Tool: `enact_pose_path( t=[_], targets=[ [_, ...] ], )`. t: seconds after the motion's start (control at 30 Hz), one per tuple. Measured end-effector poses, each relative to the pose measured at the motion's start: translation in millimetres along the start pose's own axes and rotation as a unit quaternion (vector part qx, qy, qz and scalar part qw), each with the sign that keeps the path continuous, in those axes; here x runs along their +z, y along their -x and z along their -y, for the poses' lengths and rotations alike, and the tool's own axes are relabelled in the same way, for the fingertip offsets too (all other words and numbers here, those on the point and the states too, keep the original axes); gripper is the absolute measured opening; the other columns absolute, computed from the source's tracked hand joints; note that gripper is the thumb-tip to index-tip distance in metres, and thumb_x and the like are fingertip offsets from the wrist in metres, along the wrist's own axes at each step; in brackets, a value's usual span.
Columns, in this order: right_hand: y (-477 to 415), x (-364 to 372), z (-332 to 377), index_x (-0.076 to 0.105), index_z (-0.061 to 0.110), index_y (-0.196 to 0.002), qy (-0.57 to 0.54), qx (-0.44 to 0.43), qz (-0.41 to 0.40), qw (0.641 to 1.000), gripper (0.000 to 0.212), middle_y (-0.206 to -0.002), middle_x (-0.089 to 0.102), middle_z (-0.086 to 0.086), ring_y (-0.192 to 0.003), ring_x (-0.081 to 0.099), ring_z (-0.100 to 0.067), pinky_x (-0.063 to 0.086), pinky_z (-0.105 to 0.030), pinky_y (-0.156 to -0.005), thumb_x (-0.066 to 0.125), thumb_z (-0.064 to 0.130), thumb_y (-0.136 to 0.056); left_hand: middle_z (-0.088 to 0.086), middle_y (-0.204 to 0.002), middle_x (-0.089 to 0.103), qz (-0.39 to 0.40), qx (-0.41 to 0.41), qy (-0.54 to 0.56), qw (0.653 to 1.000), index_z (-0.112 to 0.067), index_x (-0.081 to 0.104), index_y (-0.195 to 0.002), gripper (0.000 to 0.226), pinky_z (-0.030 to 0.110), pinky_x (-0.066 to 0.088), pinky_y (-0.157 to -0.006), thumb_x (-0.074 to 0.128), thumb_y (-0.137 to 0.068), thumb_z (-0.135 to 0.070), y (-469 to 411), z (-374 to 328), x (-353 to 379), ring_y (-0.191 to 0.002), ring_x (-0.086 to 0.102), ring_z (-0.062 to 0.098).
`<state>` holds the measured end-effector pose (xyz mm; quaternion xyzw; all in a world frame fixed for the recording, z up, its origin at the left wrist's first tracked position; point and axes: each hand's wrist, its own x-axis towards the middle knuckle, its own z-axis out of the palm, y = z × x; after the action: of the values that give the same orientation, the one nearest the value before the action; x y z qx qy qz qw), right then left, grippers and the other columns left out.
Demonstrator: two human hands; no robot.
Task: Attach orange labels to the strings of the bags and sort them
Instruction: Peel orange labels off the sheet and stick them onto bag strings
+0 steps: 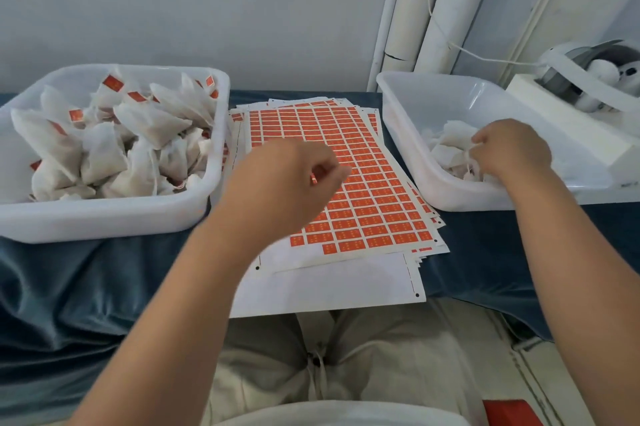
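Two white bins are counted: the left bin [104, 217] at ten o'clock and the right bin [408, 103] at two o'clock. Well over a dozen labelled bags [104, 152] are heaped in the former, too tangled for an exact figure, and roughly eight orange tags [112, 82] are seen among them. Only a handful of plain bags [450, 141] are counted in the latter. One stack of label sheets [367, 183] is seen at twelve o'clock; how many sheets are in it cannot be told. Two hands are counted: one loose label [314, 178] is pinched by the left hand [280, 179], one string [469, 162] by the right hand [512, 148].
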<state>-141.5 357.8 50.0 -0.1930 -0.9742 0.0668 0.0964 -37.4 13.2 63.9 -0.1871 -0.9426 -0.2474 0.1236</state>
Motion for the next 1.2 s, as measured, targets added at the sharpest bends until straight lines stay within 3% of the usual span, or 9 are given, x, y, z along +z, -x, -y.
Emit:
enact_pose_path(
  t=[0.13,0.27,0.37,0.47,0.63,0.77,0.93,1.03,1.2],
  targets=[
    [19,-3,-8,0.079,0.020,-0.115,-0.153,-0.083,-0.146,0.974,0.027,-0.117,0.076,-0.004,-0.109,0.066,-0.029,0.048,-0.035,-0.090,0.059,0.016,-0.098,-0.022,-0.073,0.066,0.007,-0.024,0.081,0.996,-0.039,0.069,-0.086,0.023,0.015,0.049,-0.061,0.059,-0.101,-0.053,31,2,29,-0.066,0.065,0.003],
    [55,-21,7,0.079,0.031,-0.111,-0.353,-0.123,-0.165,0.913,0.026,-0.101,0.077,0.014,-0.094,0.069,-0.008,0.050,-0.025,-0.086,0.060,0.032,-0.094,-0.027,-0.077,0.067,0.001,-0.035,0.168,0.985,-0.040,0.072,-0.090,0.019,0.010,0.048,-0.063,0.060,-0.100,-0.051,57,3,49,-0.081,0.066,0.000],
    [94,-31,27,0.079,0.045,-0.104,-0.446,-0.144,-0.082,0.880,0.022,-0.098,0.077,0.022,-0.090,0.071,-0.001,0.054,-0.023,-0.077,0.066,0.044,-0.086,-0.029,-0.093,0.071,-0.037,-0.068,0.250,0.965,-0.047,0.067,-0.103,0.006,0.010,0.054,-0.072,0.061,-0.100,-0.047,66,4,54,-0.094,0.068,-0.003],
    [136,-25,44,0.080,0.044,-0.102,-0.504,-0.211,0.071,0.834,0.023,-0.102,0.079,0.016,-0.093,0.075,-0.002,0.056,-0.013,-0.072,0.073,0.048,-0.081,-0.025,-0.109,0.073,-0.092,-0.110,0.359,0.922,-0.042,0.067,-0.117,0.028,0.016,0.059,-0.082,0.056,-0.096,-0.057,66,2,53,-0.104,0.070,0.000],
    [179,0,71,0.083,0.031,-0.104,-0.563,-0.283,0.264,0.730,0.020,-0.108,0.080,0.000,-0.103,0.076,-0.020,0.060,-0.025,-0.083,0.072,0.026,-0.089,-0.014,-0.112,0.076,0.021,-0.104,0.505,0.856,-0.036,0.073,-0.121,0.036,0.018,0.057,-0.085,0.065,-0.095,-0.059,67,-2,47,-0.103,0.072,0.003],
    [183,6,77,0.083,0.030,-0.104,-0.588,-0.236,0.284,0.720,0.020,-0.113,0.078,0.002,-0.108,0.073,-0.018,0.059,-0.026,-0.083,0.069,0.026,-0.090,-0.005,-0.106,0.078,0.057,-0.082,0.505,0.858,-0.032,0.076,-0.114,0.027,0.028,0.059,-0.085,0.068,-0.095,-0.050,68,2,44,-0.098,0.073,0.018],
    [185,12,79,0.083,0.026,-0.106,-0.617,-0.191,0.304,0.700,0.025,-0.118,0.077,0.001,-0.113,0.072,-0.021,0.061,-0.036,-0.090,0.062,0.019,-0.095,-0.007,-0.105,0.077,0.084,-0.076,0.487,0.866,-0.038,0.074,-0.114,0.013,0.025,0.060,-0.084,0.067,-0.103,-0.036,70,4,45,-0.096,0.073,0.015],
    [190,16,85,0.081,0.035,-0.114,-0.592,-0.207,0.284,0.726,0.029,-0.124,0.074,0.010,-0.120,0.068,-0.012,0.056,-0.039,-0.099,0.059,0.029,-0.096,-0.011,-0.104,0.077,0.071,-0.082,0.466,0.878,-0.041,0.074,-0.112,0.014,0.029,0.062,-0.081,0.064,-0.102,-0.044,70,2,48,-0.094,0.073,0.011],
    [203,20,93,0.067,0.042,-0.134,-0.552,-0.302,0.266,0.730,0.039,-0.126,0.073,0.013,-0.124,0.064,-0.007,0.050,-0.017,-0.102,0.067,0.033,-0.096,-0.018,-0.119,0.077,0.027,-0.087,0.456,0.885,-0.036,0.075,-0.124,0.028,0.024,0.055,-0.099,0.053,-0.111,-0.027,69,10,55,-0.116,0.069,0.003]
  ],
)
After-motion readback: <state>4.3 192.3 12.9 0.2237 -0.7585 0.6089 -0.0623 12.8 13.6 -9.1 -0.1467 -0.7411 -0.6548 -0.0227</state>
